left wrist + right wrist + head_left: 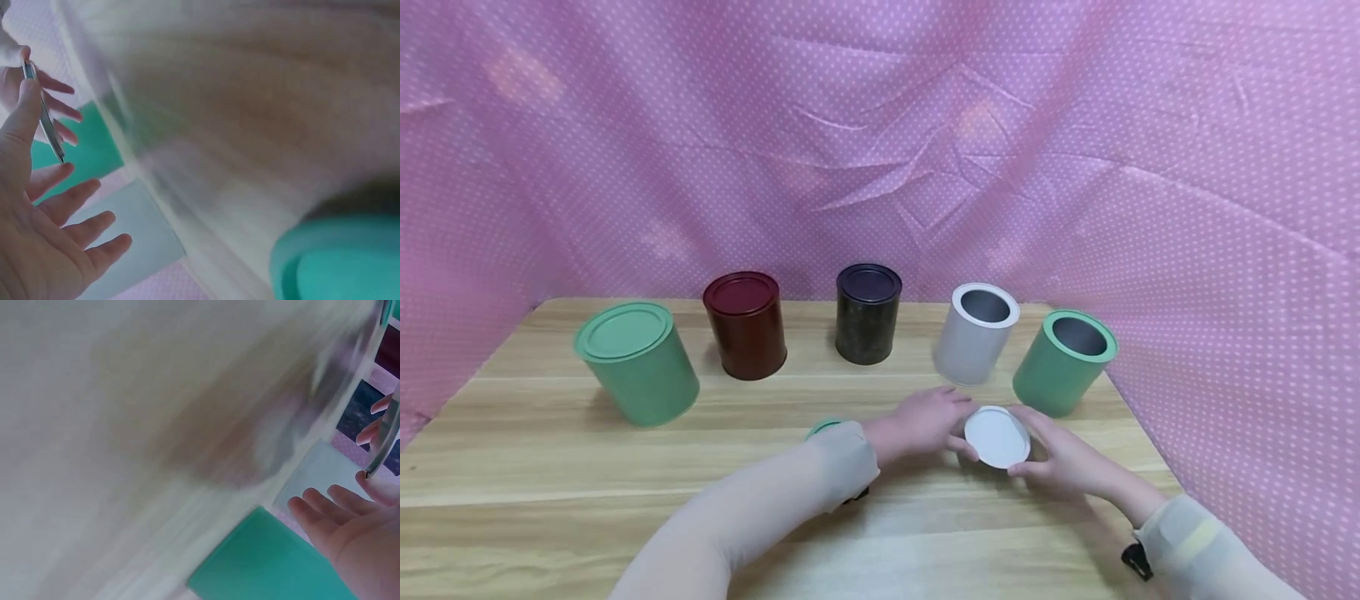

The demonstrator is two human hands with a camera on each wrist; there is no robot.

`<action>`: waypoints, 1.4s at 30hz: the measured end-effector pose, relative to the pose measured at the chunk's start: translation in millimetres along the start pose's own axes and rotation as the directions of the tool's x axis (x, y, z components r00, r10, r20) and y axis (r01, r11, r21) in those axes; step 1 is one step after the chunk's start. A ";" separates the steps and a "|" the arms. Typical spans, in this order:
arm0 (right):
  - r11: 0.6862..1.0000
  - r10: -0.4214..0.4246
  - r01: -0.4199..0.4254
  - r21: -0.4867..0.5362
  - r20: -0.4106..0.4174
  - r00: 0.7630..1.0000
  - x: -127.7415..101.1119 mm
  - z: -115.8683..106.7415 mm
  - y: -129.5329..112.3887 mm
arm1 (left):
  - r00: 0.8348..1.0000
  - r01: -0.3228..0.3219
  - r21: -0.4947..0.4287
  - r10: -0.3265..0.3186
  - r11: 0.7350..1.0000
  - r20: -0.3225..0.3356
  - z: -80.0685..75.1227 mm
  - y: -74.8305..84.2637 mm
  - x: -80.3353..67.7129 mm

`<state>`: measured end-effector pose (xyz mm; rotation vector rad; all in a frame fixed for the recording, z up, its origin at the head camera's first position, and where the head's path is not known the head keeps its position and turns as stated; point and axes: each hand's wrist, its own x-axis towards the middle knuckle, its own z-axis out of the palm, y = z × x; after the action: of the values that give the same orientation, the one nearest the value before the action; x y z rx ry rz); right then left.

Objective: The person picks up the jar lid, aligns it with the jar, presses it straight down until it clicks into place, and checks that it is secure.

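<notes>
A round white lid (997,437) is held above the table between both hands, its flat face showing in the head view. On its left side, the left hand (928,423) pinches the rim between thumb and index finger, the other fingers spread. The right hand (1067,454) grips the opposite rim with thumb and fingers. Edge-on, the lid (45,115) looks thin in the left wrist view. Just behind the hands stand an uncovered white can (970,350) and an uncovered green can (1051,379), both with dark insides.
Farther left stand a lidded green can (643,375), a lidded dark red can (748,337) and a lidded black can (867,321). A green lid (350,262) lies on the wooden table (550,483), mostly hidden by the left sleeve in the head view. Pink dotted cloth (880,125) hangs behind.
</notes>
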<state>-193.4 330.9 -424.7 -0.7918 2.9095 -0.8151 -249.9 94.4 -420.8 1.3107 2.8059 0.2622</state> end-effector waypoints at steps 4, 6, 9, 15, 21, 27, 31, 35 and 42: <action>1.000 -0.008 0.008 -0.011 -0.025 1.000 2.6 -7.1 -3.9 | 1.000 -0.006 -0.047 0.005 0.999 -0.028 -7.3 -5.3 1.4; 1.000 -0.011 0.010 -0.013 -0.037 0.999 5.6 -10.7 -5.5 | 0.999 0.002 -0.056 -0.005 0.998 -0.039 -12.9 -7.3 1.6; 1.000 -0.023 0.022 -0.017 -0.054 0.998 10.9 -15.2 -7.4 | 0.999 0.020 -0.065 -0.023 0.998 -0.046 -21.7 -9.6 0.6; 0.996 -0.081 0.079 -0.035 -0.066 0.995 19.9 -25.4 -11.3 | 0.996 0.032 -0.099 -0.040 0.995 -0.079 -33.9 -13.5 -0.3; 0.995 -0.083 0.079 -0.056 -0.062 0.995 29.2 -40.0 -15.6 | 0.992 0.016 -0.123 -0.032 0.992 -0.126 -49.1 -15.6 2.0; 0.995 -0.089 0.087 -0.045 -0.048 0.995 36.2 -55.0 -21.1 | 0.987 0.021 -0.112 -0.039 0.994 -0.157 -62.8 -15.5 3.5; 0.989 -0.130 0.126 -0.075 -0.052 0.990 40.2 -64.4 -25.1 | 0.981 -0.011 -0.131 -0.015 0.991 -0.194 -69.5 -17.0 4.5; 0.989 -0.126 0.122 -0.084 -0.052 0.991 47.1 -77.5 -29.4 | 0.974 -0.011 -0.147 -0.022 0.989 -0.226 -80.5 -19.0 7.9; 0.996 -0.058 0.056 -0.073 -0.022 0.998 62.2 -100.7 -27.4 | 0.979 0.052 -0.142 -0.078 0.989 -0.187 -99.3 -23.1 21.8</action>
<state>-249.8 329.6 -317.1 -0.8806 2.9659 -0.7318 -291.5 82.8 -325.9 1.2235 2.9171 0.5972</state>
